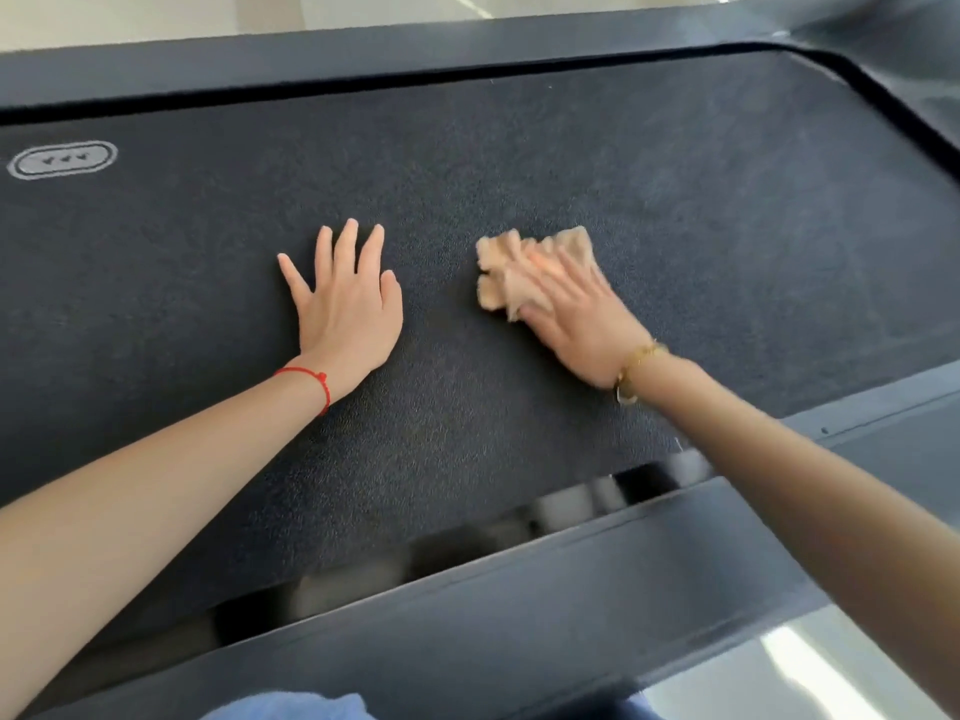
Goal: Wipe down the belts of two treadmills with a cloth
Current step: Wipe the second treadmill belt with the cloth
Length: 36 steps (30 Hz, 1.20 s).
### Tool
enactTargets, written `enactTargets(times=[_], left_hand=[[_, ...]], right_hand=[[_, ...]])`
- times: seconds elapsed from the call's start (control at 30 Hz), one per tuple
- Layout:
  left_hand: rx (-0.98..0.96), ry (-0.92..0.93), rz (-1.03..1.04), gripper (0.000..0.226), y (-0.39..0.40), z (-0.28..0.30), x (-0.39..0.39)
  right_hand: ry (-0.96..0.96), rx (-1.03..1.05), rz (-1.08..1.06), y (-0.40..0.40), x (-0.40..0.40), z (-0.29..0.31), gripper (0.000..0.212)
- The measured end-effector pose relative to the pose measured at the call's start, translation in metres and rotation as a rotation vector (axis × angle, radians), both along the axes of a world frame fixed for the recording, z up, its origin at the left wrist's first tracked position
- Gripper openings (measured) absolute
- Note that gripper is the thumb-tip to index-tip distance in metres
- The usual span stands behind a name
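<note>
Left hand (pixel 347 298): lying flat with fingers spread, bracing on the treadmill belt (pixel 156 283).
Cloth (pixel 524 267): crumpled mid-belt; probably soft, light, best pressed from above.
Right hand (pixel 576 314): blurred, fingers extended, pressing the cloth down.

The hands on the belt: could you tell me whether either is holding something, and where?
The right hand presses the cloth down near its edge; the left hand holds nothing.
</note>
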<state>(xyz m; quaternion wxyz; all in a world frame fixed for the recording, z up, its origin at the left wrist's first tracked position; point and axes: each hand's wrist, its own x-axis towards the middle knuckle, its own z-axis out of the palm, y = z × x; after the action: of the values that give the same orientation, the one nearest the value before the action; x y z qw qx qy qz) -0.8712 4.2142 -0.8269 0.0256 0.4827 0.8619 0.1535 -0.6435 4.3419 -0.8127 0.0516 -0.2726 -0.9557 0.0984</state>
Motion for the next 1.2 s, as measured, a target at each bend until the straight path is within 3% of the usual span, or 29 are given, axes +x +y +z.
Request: enactTargets(times=[0.17, 0.37, 0.5, 0.57, 0.63, 0.7, 0.77, 0.9, 1.03, 1.1, 1.2], left_hand=[[0.033, 0.041, 0.026, 0.053, 0.001, -0.002, 0.002], [0.044, 0.056, 0.034, 0.053, 0.001, -0.003, 0.003], [0.037, 0.050, 0.039, 0.052, -0.001, 0.000, 0.003], [0.029, 0.044, 0.048, 0.052, 0.000, 0.003, 0.004], [0.022, 0.035, 0.053, 0.052, 0.001, 0.004, 0.006], [0.020, 0.033, 0.060, 0.051, 0.000, 0.006, 0.006], [0.020, 0.033, 0.062, 0.051, 0.000, 0.006, 0.008], [-0.001, 0.052, 0.060, 0.053, 0.000, 0.003, 0.006], [-0.006, 0.043, 0.050, 0.052, 0.002, 0.001, 0.000], [-0.018, 0.037, 0.045, 0.051, 0.008, 0.002, -0.006], [-0.038, 0.014, 0.060, 0.052, 0.025, 0.006, -0.017]], right_hand=[[-0.010, -0.032, -0.188, 0.048, -0.048, 0.003, 0.055], [-0.013, -0.026, 0.261, -0.021, -0.015, 0.000, 0.059], [0.067, -0.028, 0.390, 0.012, -0.018, 0.023, 0.052], [0.107, 0.051, 0.251, 0.053, -0.036, 0.027, 0.046], [0.010, -0.007, -0.020, 0.090, -0.054, 0.017, 0.052], [-0.021, 0.009, -0.127, 0.091, -0.065, 0.003, 0.056], [0.024, 0.051, 0.003, 0.064, -0.065, -0.001, 0.060], [0.021, -0.075, 0.274, 0.008, -0.031, 0.000, 0.056], [0.051, -0.045, 0.361, 0.028, -0.030, 0.018, 0.052], [0.087, 0.062, 0.289, 0.070, -0.044, 0.020, 0.050], [0.003, -0.003, -0.086, 0.140, -0.059, 0.009, 0.055]])
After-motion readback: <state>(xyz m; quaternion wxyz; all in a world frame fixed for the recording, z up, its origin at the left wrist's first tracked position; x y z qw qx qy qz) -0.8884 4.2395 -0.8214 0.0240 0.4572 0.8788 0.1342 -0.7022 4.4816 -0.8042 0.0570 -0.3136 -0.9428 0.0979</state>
